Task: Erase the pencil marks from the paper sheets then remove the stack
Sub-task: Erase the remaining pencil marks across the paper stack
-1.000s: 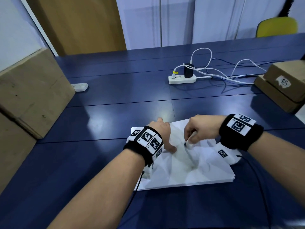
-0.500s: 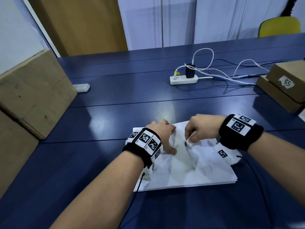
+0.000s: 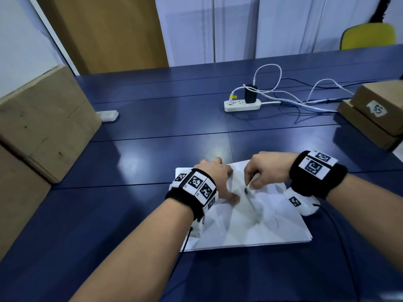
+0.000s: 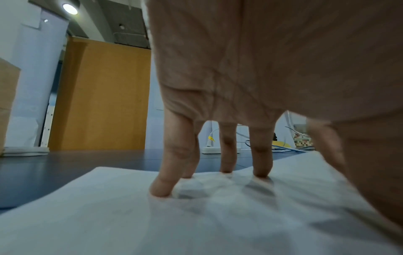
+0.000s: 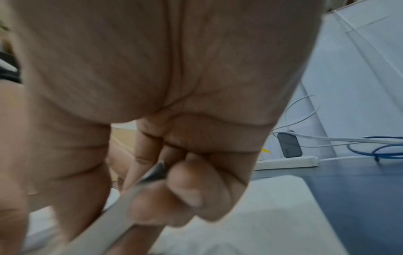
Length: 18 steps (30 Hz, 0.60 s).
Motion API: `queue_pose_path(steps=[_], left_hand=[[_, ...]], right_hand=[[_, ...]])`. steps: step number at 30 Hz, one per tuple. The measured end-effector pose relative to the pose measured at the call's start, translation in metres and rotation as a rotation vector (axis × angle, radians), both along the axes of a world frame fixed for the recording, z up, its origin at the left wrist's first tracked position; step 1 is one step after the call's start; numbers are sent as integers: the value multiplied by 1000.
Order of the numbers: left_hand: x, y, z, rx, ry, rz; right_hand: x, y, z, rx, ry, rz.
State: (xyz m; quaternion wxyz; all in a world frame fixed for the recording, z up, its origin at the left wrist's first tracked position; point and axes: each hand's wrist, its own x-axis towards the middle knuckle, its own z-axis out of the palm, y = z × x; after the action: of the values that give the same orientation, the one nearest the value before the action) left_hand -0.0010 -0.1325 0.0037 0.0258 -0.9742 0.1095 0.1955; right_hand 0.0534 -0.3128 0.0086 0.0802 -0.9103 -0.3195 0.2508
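A stack of white paper sheets (image 3: 250, 227) lies on the blue table (image 3: 152, 153), with faint grey pencil marks (image 3: 256, 214) on the top sheet. My left hand (image 3: 224, 179) presses down on the stack's far left part with straight, spread fingers (image 4: 172, 169) on the paper (image 4: 152, 224). My right hand (image 3: 253, 182) grips a white eraser (image 3: 250, 186) with a dark tip. That tip touches the sheet just right of my left thumb. In the right wrist view the eraser (image 5: 122, 203) runs through the curled fingers (image 5: 185, 195).
A white power strip (image 3: 242, 105) with a black charger and loose cables lies beyond the paper. Large cardboard boxes (image 3: 43, 123) stand at the left, two smaller ones (image 3: 379, 114) at the right. A small white object (image 3: 108, 115) lies near the left box. A yellow chair (image 3: 368, 38) stands behind the table.
My left hand's fingers have shifted slightly forward on the sheet. My right hand still holds the eraser at almost the same spot on the paper.
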Motion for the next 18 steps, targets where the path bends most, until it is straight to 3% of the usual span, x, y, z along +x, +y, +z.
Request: queue_pose_path(steps=[5, 8, 11, 13, 18], left_hand=[[0, -5, 0, -28, -25, 27], [0, -5, 0, -31, -20, 37], [1, -5, -1, -40, -19, 43], [2, -5, 0, -39, -10, 46], [2, -6, 2, -23, -10, 42]], right_hand=[[20, 2, -1, 85, -256, -209], [8, 0, 1, 88, -196, -134], [-11, 1, 6, 7, -10, 38], [-11, 3, 7, -5, -5, 49], [19, 4, 2, 69, -261, -194]])
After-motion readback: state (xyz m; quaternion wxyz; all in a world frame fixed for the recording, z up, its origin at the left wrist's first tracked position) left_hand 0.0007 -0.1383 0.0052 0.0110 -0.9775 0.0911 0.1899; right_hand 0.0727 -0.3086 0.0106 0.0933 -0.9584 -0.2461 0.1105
